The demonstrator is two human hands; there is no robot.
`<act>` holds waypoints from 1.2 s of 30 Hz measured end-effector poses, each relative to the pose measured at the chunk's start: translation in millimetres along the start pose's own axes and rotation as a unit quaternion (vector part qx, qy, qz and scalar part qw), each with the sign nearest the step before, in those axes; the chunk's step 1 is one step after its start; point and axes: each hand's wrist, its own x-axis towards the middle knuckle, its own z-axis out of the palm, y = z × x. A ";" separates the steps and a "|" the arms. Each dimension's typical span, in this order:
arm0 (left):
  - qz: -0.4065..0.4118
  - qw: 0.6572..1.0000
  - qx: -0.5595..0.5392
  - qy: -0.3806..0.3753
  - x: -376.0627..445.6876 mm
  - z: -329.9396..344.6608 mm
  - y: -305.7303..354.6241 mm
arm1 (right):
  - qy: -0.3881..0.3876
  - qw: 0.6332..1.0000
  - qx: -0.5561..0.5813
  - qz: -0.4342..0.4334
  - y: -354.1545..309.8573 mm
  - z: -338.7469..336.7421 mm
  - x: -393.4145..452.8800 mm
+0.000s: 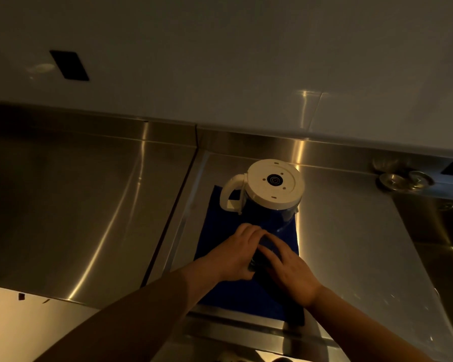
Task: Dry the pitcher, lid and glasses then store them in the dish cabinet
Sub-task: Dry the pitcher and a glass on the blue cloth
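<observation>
Pitcher [270, 194] stands upside down — just beyond both hands [262, 257].

Scene is dim with a warm amber cast. Bright streaks of glare run across the steel counter [94, 210] and its raised back edge. Upper left corner falls into deep shadow. Wide-angle distortion bends straight edges toward the frame borders. Detail is soft throughout; the two glasses [406, 178] at right are blurred.
</observation>
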 end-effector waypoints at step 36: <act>-0.036 0.992 -0.067 -0.101 -7.9 -4.1 -3.8 | -0.121 0.981 -0.075 -0.130 -23.7 -21.4 -3.1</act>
